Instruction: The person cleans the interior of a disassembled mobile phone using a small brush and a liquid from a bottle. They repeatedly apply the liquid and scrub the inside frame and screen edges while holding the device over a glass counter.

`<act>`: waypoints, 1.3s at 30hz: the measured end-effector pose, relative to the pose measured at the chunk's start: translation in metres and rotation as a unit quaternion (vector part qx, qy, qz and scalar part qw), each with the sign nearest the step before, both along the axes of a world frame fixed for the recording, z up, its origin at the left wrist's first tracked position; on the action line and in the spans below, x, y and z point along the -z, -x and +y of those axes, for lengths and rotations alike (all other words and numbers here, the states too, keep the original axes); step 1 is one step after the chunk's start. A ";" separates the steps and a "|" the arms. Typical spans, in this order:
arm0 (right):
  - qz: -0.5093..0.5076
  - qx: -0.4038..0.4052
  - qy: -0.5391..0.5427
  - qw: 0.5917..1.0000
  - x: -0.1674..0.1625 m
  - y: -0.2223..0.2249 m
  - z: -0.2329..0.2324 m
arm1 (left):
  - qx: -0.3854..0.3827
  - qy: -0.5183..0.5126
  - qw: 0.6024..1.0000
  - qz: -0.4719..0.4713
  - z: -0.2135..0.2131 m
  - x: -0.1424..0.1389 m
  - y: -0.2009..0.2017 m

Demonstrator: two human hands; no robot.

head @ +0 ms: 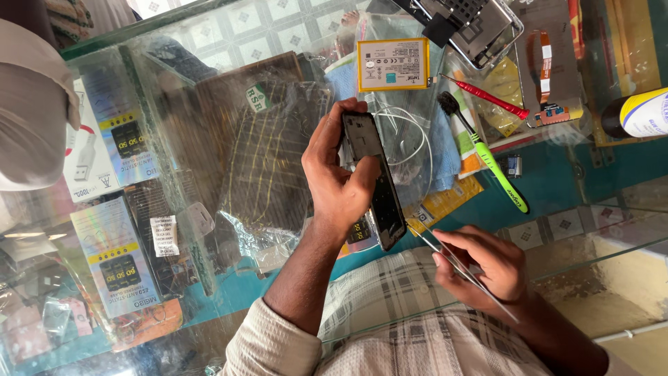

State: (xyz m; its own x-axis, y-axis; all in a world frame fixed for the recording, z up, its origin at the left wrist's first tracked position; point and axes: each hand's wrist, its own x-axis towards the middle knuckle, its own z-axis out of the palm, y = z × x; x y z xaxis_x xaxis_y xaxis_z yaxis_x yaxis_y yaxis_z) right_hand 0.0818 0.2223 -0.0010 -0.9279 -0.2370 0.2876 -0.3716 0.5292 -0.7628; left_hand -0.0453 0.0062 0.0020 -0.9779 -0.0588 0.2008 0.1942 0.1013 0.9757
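My left hand (337,177) grips a dark mobile phone (376,177) with its back cover off, held edge-on above a glass counter (278,42). My right hand (487,268) holds thin metal tweezers (452,257), whose tip points toward the phone's lower end. Both hands hover over my checked shirt near the counter's edge. A yellow-framed flat phone battery (393,64) lies on the glass beyond the phone, with a thin white cable (410,132) beside it.
A green-handled brush (487,157), a red screwdriver (490,97), an opened phone frame (473,28) and flex-cable parts (546,69) lie on the right. A yellow-white bottle (640,111) is at the far right. Packaged accessories (111,257) show under the glass at left.
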 end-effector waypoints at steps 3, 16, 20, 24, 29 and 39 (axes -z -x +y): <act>0.008 0.003 0.009 1.000 0.004 -0.004 -0.002 | -0.002 0.003 1.000 0.001 0.000 -0.001 0.000; 0.016 -0.029 0.013 0.999 0.004 -0.007 -0.001 | -0.001 0.015 1.000 -0.004 -0.002 -0.005 -0.001; 0.011 -0.028 0.009 1.000 0.008 -0.007 -0.001 | 0.001 0.021 1.000 0.000 -0.002 -0.006 -0.002; 0.009 -0.048 0.004 0.999 0.005 -0.004 -0.004 | -0.001 0.006 1.000 0.002 -0.001 -0.005 -0.001; 0.016 -0.054 -0.053 0.997 -0.009 -0.002 -0.011 | -0.003 -0.016 1.000 -0.002 0.000 -0.005 -0.003; -0.006 -0.054 -0.056 0.997 -0.009 0.006 -0.013 | 0.010 -0.078 0.997 -0.017 -0.003 0.001 -0.004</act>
State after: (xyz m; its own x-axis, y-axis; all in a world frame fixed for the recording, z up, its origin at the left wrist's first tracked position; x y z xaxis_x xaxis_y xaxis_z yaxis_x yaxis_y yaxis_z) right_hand 0.0759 0.2091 0.0084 -0.8985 -0.3662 0.2422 -0.4220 0.5681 -0.7065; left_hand -0.0416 0.0035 0.0008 -0.9854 -0.0672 0.1566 0.1604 -0.0556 0.9855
